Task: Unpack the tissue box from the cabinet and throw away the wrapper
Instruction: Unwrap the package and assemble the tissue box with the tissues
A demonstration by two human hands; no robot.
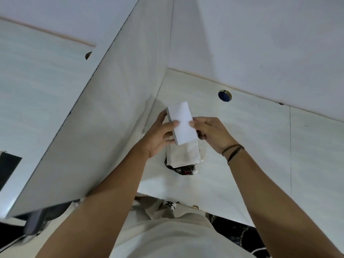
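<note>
A white tissue pack (181, 123) is held above the desk, tilted, its far end free and its near end still inside a clear plastic wrapper (186, 159) with a black printed bottom. My left hand (160, 135) grips the pack's left edge, thumb on its top face. My right hand (210, 132) pinches the pack's right edge, with two dark bands on its wrist. The wrapper hangs down between my hands toward me.
A pale desk top (260, 138) with a round cable hole (224, 95) lies under my hands. A white partition panel (104, 112) rises at the left, and a white wall stands behind. A dark chair part (37, 220) sits at the lower left.
</note>
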